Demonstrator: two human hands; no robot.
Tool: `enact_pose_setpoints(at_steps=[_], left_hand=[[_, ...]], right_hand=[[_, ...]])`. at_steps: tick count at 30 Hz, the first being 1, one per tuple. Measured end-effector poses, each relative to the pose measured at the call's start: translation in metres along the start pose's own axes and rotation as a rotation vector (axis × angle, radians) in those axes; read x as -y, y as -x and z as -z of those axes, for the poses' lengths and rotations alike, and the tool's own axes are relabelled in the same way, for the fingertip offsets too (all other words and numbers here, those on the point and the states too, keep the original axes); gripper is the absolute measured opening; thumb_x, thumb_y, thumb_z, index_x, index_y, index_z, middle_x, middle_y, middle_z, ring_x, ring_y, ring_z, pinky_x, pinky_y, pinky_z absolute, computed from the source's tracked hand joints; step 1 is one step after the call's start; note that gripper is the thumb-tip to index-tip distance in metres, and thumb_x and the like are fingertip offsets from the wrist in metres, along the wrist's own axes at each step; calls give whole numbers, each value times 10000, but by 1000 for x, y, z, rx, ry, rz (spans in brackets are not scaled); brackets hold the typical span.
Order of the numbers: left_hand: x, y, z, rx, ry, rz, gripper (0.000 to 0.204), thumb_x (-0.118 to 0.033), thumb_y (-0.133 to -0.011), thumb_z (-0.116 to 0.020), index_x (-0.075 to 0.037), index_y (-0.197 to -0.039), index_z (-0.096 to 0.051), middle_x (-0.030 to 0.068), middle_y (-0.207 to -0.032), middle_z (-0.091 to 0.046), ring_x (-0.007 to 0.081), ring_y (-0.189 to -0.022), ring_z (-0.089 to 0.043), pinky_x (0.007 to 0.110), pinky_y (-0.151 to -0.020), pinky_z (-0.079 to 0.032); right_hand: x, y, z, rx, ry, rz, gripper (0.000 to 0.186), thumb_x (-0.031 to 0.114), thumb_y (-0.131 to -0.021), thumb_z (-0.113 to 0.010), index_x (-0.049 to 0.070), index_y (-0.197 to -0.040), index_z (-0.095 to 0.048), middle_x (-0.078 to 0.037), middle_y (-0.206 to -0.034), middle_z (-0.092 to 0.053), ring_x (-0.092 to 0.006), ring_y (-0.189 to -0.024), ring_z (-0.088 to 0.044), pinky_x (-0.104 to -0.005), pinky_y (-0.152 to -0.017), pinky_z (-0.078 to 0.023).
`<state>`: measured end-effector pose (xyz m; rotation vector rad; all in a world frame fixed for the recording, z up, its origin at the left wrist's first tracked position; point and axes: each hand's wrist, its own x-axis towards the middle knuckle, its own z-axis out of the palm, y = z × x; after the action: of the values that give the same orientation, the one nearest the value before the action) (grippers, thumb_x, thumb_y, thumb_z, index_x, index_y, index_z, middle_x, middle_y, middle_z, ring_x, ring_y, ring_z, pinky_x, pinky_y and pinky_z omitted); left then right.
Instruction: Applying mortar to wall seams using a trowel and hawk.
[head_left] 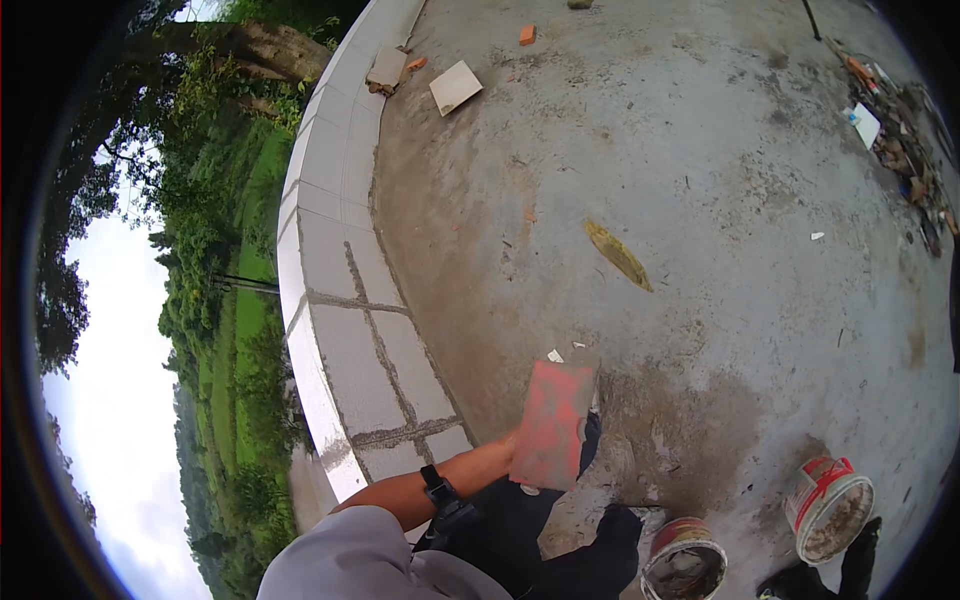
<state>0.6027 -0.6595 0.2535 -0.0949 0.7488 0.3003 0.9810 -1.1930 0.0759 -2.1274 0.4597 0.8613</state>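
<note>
My left hand (pixel 505 450), at the end of a forearm with a black watch, grips a flat red board (pixel 548 420) smeared with grey mortar. The board covers most of its fingers. It is held over my dark trousers, beside a low wall (pixel 360 370) faced with white tiles that have grey mortar along some joints. My right hand is out of view. Two buckets with mortar-streaked insides, one at the bottom centre (pixel 685 535) and one farther right (pixel 835 505), stand on the concrete floor (pixel 700 300).
A loose square tile (pixel 455 87), brick pieces (pixel 527 35) and a flattened yellow piece (pixel 617 255) lie on the floor. A debris pile (pixel 900 170) lines the right edge. Dark cloth-like shapes (pixel 855 560) sit beside the right bucket. Trees and green slopes (pixel 220 350) lie beyond the wall.
</note>
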Motion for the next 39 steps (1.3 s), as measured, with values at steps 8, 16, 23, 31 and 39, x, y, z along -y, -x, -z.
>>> enact_pose_setpoints(at_steps=[8, 16, 23, 31, 39], left_hand=[[-164, 73, 66, 375, 424, -60, 411, -380, -971, -499, -105, -1274, -536, 129, -1190, -613, 322, -1026, -635, 548, -858, -524], [-306, 171, 121, -315, 261, -331, 436, -472, -972, -440, -139, -1216, -580, 104, -1138, -627, 312, -1049, -614, 566, -875, -497], [-454, 142, 215, -19, 570, -533, 380, -409, -981, -459, -84, -1128, -589, 149, -1040, -623, 306, -991, -604, 498, -909, -479], [-656, 169, 236, -276, 606, -676, 478, -466, -959, -454, -41, -1161, -542, 131, -1034, -617, 311, -976, -603, 453, -828, -520], [-884, 152, 247, -524, 738, -801, 375, -359, -960, -497, 4, -1016, -571, 158, -986, -628, 285, -809, -597, 397, -760, -511]], right_hand=[[253, 25, -225, 95, 332, 358, 188, 219, -886, -583, 35, -865, -550, -42, -667, -504, -200, -559, -558, -389, -503, -453], [370, 31, -459, 172, 689, 516, 185, 213, -882, -581, 40, -836, -534, -44, -627, -480, -200, -514, -547, -390, -467, -445], [498, 122, -804, 421, 554, 331, 151, 155, -868, -591, 30, -829, -516, -60, -591, -464, -194, -422, -482, -363, -363, -406], [611, 240, -1217, 608, 738, 496, 173, 150, -873, -629, 0, -878, -542, -74, -637, -512, -176, -463, -507, -337, -392, -410], [716, 328, -1544, 738, 831, 777, 141, 118, -865, -612, 8, -899, -532, -74, -690, -549, -176, -528, -548, -331, -463, -454]])
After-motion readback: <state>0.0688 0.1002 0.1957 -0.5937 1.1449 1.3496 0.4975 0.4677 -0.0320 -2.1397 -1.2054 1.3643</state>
